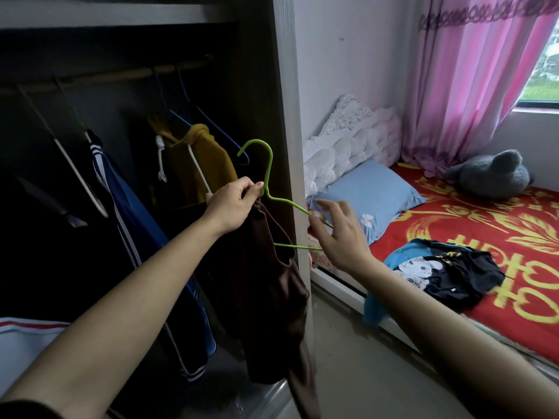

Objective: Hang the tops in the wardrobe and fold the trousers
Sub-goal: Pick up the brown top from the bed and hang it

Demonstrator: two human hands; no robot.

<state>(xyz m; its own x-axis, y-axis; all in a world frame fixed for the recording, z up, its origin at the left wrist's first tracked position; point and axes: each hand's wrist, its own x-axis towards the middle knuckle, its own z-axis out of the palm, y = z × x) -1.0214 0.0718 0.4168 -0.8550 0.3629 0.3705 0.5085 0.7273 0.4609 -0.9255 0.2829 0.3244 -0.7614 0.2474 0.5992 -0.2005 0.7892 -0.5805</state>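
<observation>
My left hand [233, 205] pinches the neck of a green hanger [267, 173] together with the top of a dark brown top [272, 297], which hangs down from it in front of the open wardrobe [284, 116]. My right hand [338, 234] is at the hanger's right end, fingers spread and loosely curved around the wire there. Inside the wardrobe a rail [106, 75] carries a mustard hoodie [199, 158] and a blue striped jacket [130, 213]. A blue top and dark garments [438, 273] lie in a heap on the bed.
The bed with a red and yellow cover [499, 237] stands right of the wardrobe, with a blue pillow [369, 198], white bedding and a grey plush toy [493, 173]. Pink curtains [459, 86] hang by the window. Bare floor [363, 358] lies between wardrobe and bed.
</observation>
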